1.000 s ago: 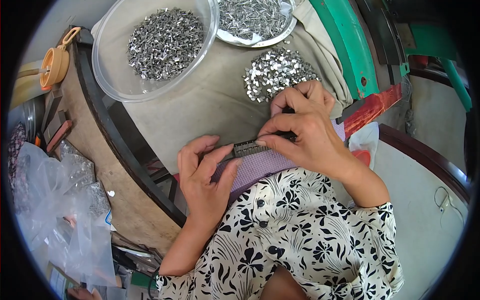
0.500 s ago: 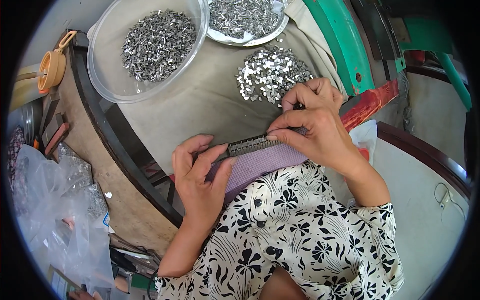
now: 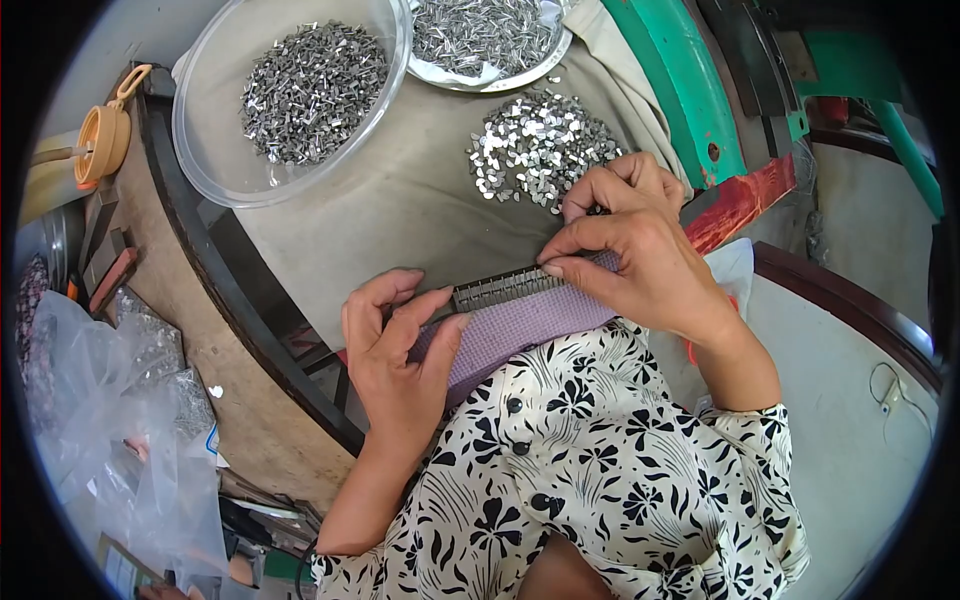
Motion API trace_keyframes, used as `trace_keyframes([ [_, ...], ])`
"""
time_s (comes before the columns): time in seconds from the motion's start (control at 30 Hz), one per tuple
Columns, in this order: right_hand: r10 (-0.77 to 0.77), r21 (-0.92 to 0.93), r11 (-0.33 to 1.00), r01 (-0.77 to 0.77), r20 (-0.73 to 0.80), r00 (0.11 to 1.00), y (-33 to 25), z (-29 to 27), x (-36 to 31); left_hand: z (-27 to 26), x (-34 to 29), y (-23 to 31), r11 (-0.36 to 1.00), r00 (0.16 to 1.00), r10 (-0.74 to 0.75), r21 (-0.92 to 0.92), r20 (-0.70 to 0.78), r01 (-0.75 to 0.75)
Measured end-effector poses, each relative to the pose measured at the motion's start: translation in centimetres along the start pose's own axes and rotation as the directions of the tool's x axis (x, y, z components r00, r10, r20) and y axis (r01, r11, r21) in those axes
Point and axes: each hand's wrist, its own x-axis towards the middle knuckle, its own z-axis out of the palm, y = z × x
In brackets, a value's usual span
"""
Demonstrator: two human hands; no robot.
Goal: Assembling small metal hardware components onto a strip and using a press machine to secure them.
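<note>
Beyond the hands, loose metal pieces [image 3: 540, 150], clear bowl [image 3: 200, 150], green machine [image 3: 680, 90]

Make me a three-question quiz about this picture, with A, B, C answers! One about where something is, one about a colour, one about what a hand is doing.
1. Where does the loose heap of shiny metal bits lie?
A. on the grey cloth
B. on the floor
C. in a bag

2. What colour is the knitted cloth under the metal strip?
A. red
B. lilac
C. yellow

3. What is the right hand doing?
A. hanging free
B. pinching at the strip's end
C. holding a cup

Answers: 1 A, the heap rests on the cloth; 2 B, it looks pale purple; 3 B, the fingertips meet at the strip.
</note>
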Motion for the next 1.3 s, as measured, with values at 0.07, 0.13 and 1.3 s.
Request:
trace_keyframes([
  [0.07, 0.009, 0.023, 1.000, -0.009, 0.032, 0.999, 0.1, -0.1, -0.1, 0.0, 0.0, 0.0, 1.000, 1.000, 0.000, -0.001, 0.000, 0.000],
  [0.13, -0.002, 0.028, 1.000, 0.001, 0.035, 0.999, 0.3, -0.2, -0.1, 0.0, 0.0, 0.0, 1.000, 1.000, 0.007, -0.004, -0.001, -0.007],
  [1.3, -0.052, 0.171, 0.984, 0.043, 0.048, 0.998, 1.7, -1.3, -0.1, -0.2, 0.2, 0.3, 1.000, 1.000, 0.005, -0.002, 0.023, -0.005],
])
